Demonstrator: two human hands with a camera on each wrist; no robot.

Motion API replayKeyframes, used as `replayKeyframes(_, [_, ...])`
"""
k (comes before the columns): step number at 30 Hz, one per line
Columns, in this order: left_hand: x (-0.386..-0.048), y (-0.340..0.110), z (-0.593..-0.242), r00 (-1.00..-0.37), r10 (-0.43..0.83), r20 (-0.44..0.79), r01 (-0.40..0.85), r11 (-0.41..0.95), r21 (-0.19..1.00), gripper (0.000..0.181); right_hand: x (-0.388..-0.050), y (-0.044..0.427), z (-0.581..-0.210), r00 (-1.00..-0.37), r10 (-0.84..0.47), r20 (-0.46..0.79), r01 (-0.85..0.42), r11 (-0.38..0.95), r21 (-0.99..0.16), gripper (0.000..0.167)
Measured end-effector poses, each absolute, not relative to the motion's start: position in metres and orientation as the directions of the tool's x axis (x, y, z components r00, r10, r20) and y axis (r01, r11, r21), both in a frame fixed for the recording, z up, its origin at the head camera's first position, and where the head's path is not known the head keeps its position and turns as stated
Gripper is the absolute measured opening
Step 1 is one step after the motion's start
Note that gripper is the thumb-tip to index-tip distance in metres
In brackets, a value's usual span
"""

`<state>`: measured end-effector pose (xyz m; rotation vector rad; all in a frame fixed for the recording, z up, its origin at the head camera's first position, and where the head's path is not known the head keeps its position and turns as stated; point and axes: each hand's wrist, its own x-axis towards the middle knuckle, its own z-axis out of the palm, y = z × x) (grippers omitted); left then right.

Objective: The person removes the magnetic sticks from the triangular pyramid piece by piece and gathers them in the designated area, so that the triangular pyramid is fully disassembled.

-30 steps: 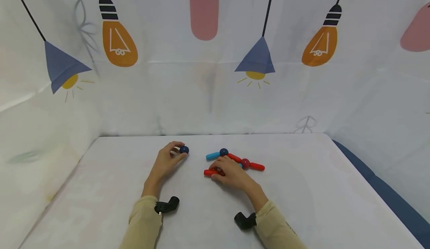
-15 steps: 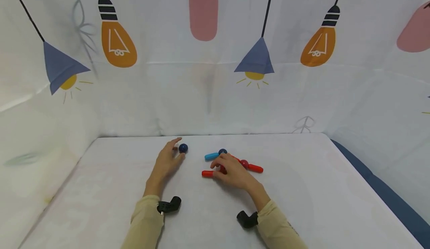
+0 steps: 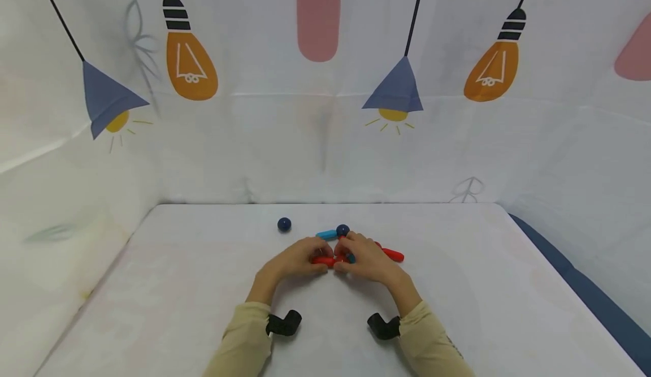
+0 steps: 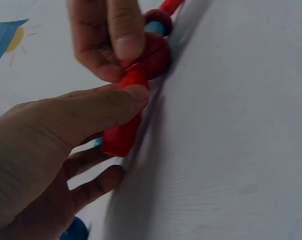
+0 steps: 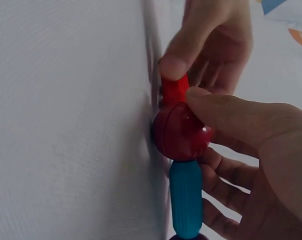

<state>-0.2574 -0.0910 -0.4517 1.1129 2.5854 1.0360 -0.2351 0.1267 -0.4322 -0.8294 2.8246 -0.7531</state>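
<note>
Your left hand [image 3: 295, 259] pinched the red rod [image 4: 122, 136], your right hand [image 3: 371, 261] the red ball [image 5: 177, 132]; a skewed twist risked parting them.

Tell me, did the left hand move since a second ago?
Yes. Judged against the pink bulb printed on the wall in the head view, the left hand went right and lower, and now pinches the red stick.

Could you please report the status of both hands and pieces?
Left hand pinches red stick; right hand holds red ball. Stick end meets ball. Blue stick on ball's other side. Lone navy ball apart, nothing seen blocking.
</note>
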Motion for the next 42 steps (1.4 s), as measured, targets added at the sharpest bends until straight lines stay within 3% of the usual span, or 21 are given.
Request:
replayKeyframes(9, [-0.254, -0.115, -0.447, -0.753, 0.657, 0.012, 0.488, 0.547, 0.680, 0.012, -0.237, 0.129, -0.432, -0.865, -0.501, -0.021, -0.421, 0.749, -0.512, 0.020])
replayKeyframes(20, [-0.255, -0.178, -0.443, -0.922, 0.387, 0.007, 0.303, 0.711, 0.635, 0.019, -0.236, 0.134, -0.427, -0.831, -0.553, -0.059, -0.443, 0.721, -0.533, 0.020])
replayKeyframes(26, [-0.254, -0.187, -0.442, -0.934, 0.358, 0.007, 0.276, 0.708, 0.650, 0.028, -0.237, 0.136, -0.427, -0.858, -0.506, 0.082, -0.462, 0.695, -0.551, 0.023])
replayKeyframes(29, [-0.254, -0.181, -0.438, -0.922, 0.373, 0.101, 0.341, 0.662, 0.667, 0.031, -0.240, 0.137, -0.433, -0.899, -0.417, 0.131, -0.417, 0.726, -0.547, 0.032])
replayKeyframes(34, [-0.256, -0.143, -0.434, -0.872, 0.428, 0.238, 0.466, 0.577, 0.670, 0.026, -0.244, 0.140, -0.442, -0.933, -0.357, 0.042, -0.317, 0.763, -0.563, 0.047])
replayKeyframes(38, [-0.254, -0.101, -0.442, -0.864, 0.471, 0.175, 0.464, 0.615, 0.637, 0.030, -0.245, 0.138, -0.444, -0.930, -0.365, 0.037, -0.316, 0.745, -0.587, 0.042])
replayKeyframes(42, [-0.249, -0.076, -0.451, -0.899, 0.430, 0.082, 0.390, 0.702, 0.595, 0.027, -0.245, 0.132, -0.447, -0.930, -0.364, 0.049, -0.326, 0.758, -0.565, 0.036])
